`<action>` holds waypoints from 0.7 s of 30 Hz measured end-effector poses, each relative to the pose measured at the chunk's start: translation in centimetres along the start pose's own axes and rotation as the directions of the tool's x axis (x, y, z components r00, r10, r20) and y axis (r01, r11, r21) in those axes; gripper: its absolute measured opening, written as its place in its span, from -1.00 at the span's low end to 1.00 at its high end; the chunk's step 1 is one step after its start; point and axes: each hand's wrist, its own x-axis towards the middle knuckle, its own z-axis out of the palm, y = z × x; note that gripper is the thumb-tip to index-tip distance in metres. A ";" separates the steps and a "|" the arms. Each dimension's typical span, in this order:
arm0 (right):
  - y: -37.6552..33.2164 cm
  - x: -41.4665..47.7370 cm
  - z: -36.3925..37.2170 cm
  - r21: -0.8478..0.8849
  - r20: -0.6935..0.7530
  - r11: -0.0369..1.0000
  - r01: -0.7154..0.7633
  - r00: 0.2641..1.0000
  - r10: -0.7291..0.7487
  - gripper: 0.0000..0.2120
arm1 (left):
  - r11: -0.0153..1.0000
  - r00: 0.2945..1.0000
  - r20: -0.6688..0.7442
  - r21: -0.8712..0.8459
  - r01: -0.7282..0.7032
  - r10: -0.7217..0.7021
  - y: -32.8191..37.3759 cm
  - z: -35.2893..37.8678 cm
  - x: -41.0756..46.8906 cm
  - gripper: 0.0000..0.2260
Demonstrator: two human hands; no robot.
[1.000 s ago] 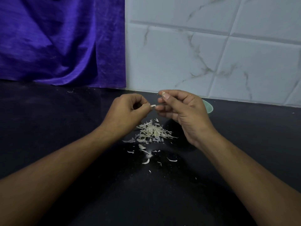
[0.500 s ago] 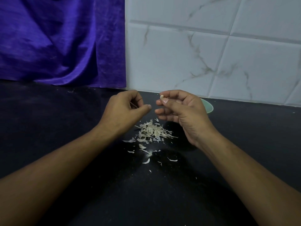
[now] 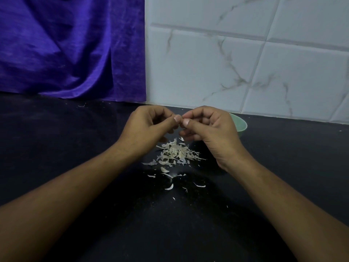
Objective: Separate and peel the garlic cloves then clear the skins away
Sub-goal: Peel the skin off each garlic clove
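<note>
My left hand (image 3: 149,127) and my right hand (image 3: 209,127) meet fingertip to fingertip above the black counter (image 3: 79,148). Both have curled fingers, and their thumbs pinch a small garlic clove that is almost wholly hidden between them. Directly below the hands lies a pile of pale garlic skins (image 3: 176,153), with a few loose flakes (image 3: 169,187) scattered nearer to me. A pale green bowl (image 3: 239,123) stands behind my right hand, mostly hidden by it, and its contents cannot be seen.
A purple cloth (image 3: 71,48) hangs at the back left. A white marbled tile wall (image 3: 245,59) rises behind the counter on the right.
My hands were apart half a second ago, the right one holding the clove up alone. Now the left hand has closed in and both thumbs meet on the clove.
</note>
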 end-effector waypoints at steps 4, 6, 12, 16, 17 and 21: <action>0.2 0.2 -0.1 -0.047 -0.004 0.999 0.014 1.000 -0.014 -0.95 | 1.000 1.000 0.017 0.007 0.007 -0.007 -0.2 0.0 0.0 -0.88; 0.3 0.2 -0.1 -0.057 -0.001 0.998 0.018 1.000 -0.018 -0.95 | 1.000 1.000 0.017 0.026 0.001 -0.002 -0.4 0.0 0.0 -0.88; 0.4 0.4 -0.2 -0.125 0.016 0.992 0.030 0.999 -0.028 -0.92 | 0.977 0.996 -0.025 0.198 -0.074 0.080 -0.8 -0.1 0.1 -0.91; 0.2 0.4 -0.4 -0.147 0.024 0.989 0.015 1.000 -0.012 -0.93 | 0.965 0.993 0.000 0.233 -0.118 0.121 -0.4 -0.2 0.0 -0.94; 0.1 0.4 -0.5 -0.135 0.024 0.991 0.008 1.000 -0.004 -0.94 | 0.963 0.992 0.012 0.239 -0.123 0.124 -0.3 -0.1 0.0 -0.94; -0.1 0.4 -0.6 -0.112 0.045 0.994 0.006 0.999 -0.001 -0.97 | 0.974 0.996 0.015 0.206 -0.094 0.093 -0.3 -0.1 0.0 -0.94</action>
